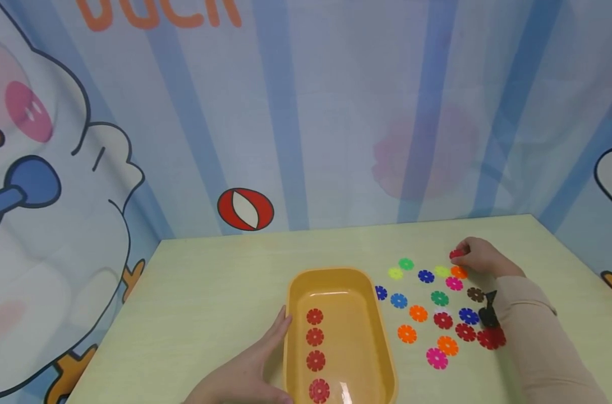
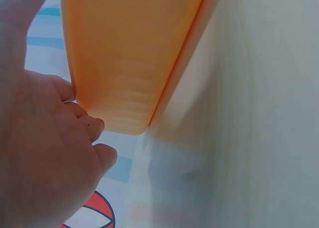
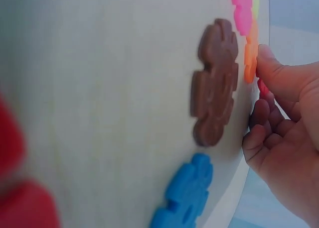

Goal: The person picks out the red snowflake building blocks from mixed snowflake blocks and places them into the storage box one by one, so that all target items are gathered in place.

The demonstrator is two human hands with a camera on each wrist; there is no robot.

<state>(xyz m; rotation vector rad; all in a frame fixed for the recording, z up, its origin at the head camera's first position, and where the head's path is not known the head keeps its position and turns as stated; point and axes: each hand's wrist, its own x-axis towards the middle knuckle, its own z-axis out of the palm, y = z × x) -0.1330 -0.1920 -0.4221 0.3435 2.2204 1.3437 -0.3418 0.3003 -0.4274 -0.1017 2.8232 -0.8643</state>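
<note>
Fingers [image 1: 277, 331] of your left hand [image 1: 245, 373] lie straight and relaxed against the near left wall of the orange tray [image 1: 371, 314], steadying it and gripping nothing; the tray is a smooth, glossy plastic tub with rounded corners, sitting on the pale green desk [image 1: 210, 297]; four red discs [image 1: 314, 353] lie in a neat line along its floor, each flat, round and notched like a snowflake.

To the right of the tray the loose discs [image 1: 437, 314] are scattered flat on the desk in blue, orange, pink, green, yellow, brown and red; they look like stiff moulded plastic, thin enough to need a fingertip pinch; two or three more red ones [image 1: 491, 338] lie near your right sleeve [image 1: 533, 336].

Farther out, your right hand [image 1: 479, 257] has its fingers curled in a pinch round one red disc [image 1: 457, 254], at the far edge of the scatter; the right wrist view shows only a sliver of red [image 3: 262, 87] between thumb and fingers, beside an orange piece [image 3: 250, 54].

My read is that you are sorting reds into the tray, and this one has just been picked; the next move calls for carrying it across to the tray and laying it flat at the far end of the row, clear of the rim.
</note>
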